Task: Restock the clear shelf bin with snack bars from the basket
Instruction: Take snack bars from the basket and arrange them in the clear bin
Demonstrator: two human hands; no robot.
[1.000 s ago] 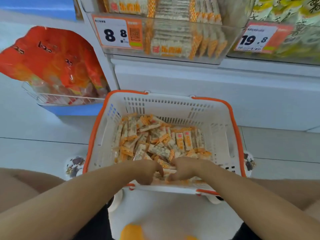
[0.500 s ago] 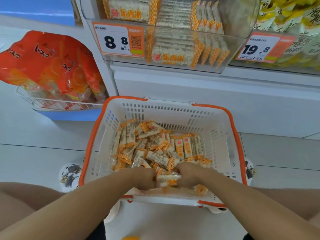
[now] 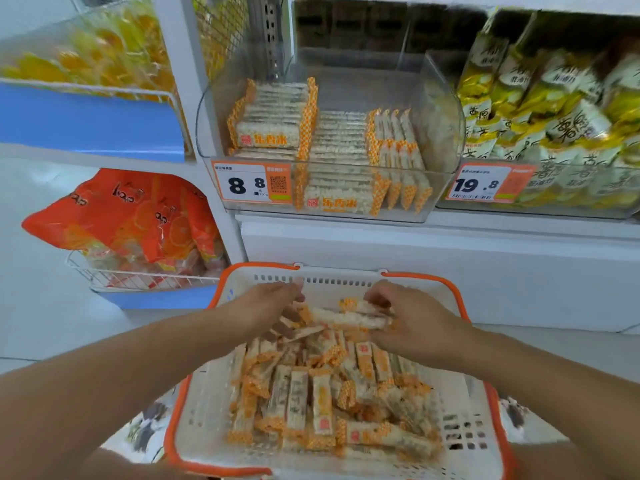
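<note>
Left hand (image 3: 266,308): fingers curled, left end of snack bar bundle (image 3: 346,318) gripped.
Bundle: held level above basket (image 3: 464,403), over loose bars (image 3: 322,396).
Right hand (image 3: 412,323): right end pinched.
Clear shelf bin (image 3: 429,133): above basket, partly stocked.

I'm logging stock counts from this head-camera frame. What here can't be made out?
- Count of snack bars held between the left hand and right hand: the fingers cover them and they are blurred.
- Bars low in the basket: buried under the top layer.
- Back of the clear shelf bin: hazy behind glare.
- Small print on the price label: too small.
</note>
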